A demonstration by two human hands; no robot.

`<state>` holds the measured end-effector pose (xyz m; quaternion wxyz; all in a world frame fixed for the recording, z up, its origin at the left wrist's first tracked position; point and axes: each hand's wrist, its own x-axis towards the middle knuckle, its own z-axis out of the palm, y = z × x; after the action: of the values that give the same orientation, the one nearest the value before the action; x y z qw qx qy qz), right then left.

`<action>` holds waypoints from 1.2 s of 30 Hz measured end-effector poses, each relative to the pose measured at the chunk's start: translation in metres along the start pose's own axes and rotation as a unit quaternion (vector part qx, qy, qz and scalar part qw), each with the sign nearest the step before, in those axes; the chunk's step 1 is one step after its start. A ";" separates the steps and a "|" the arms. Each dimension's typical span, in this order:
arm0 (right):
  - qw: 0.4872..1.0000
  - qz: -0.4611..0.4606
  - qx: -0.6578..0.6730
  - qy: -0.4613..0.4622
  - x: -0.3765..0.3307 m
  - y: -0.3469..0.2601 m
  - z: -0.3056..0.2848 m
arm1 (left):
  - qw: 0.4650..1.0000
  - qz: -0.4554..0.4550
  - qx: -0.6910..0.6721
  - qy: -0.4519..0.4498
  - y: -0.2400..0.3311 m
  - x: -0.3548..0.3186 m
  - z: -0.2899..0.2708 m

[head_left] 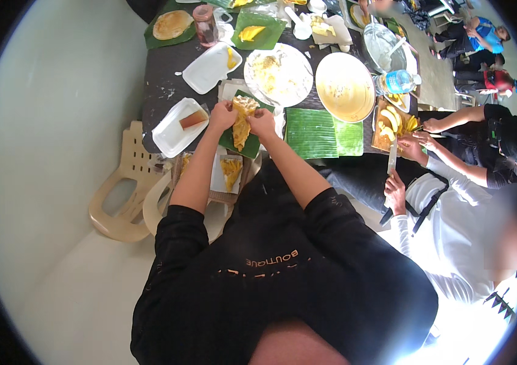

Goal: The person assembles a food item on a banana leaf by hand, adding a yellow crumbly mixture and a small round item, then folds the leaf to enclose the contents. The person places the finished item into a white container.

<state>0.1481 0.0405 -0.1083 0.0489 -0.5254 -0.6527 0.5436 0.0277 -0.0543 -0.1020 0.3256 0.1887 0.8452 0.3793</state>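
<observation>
My left hand [223, 114] and my right hand [262, 123] pinch the upper sides of a folded yellow crepe [242, 132]. It tapers toward me like a cone, with pale, crumbly filling showing at its wide far end. Beneath it lies a dark green piece of banana leaf [250, 148] at the table's near edge. Beside my left hand is a white foam tray [169, 137] with a brown, flat piece [193, 120] in it. Just beyond my hands sits a round white plate [300, 76] of yellowish shredded food.
Banana leaves [312, 134], a yellow round tray [345, 88] and a water bottle [397, 81] stand to the right. Nearby, a person in white holds a knife [392, 157] by a cutting board [382, 140] of bananas. A beige chair [125, 182] is at left.
</observation>
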 end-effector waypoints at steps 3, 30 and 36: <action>0.997 0.062 0.042 -0.021 -0.010 -0.007 -0.001 | 1.000 -0.007 0.021 -0.004 0.012 -0.011 -0.006; 0.943 0.034 -0.318 -0.089 -0.060 -0.031 -0.053 | 0.943 -0.041 0.315 0.104 0.038 -0.049 0.000; 0.961 0.053 -0.259 -0.086 -0.051 -0.013 -0.053 | 0.972 0.008 0.191 0.136 0.018 -0.048 0.001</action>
<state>0.1961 0.0397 -0.0516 -0.1738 -0.5052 -0.7444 0.4006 0.0642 -0.0697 -0.0691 0.1621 0.2007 0.9370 0.2353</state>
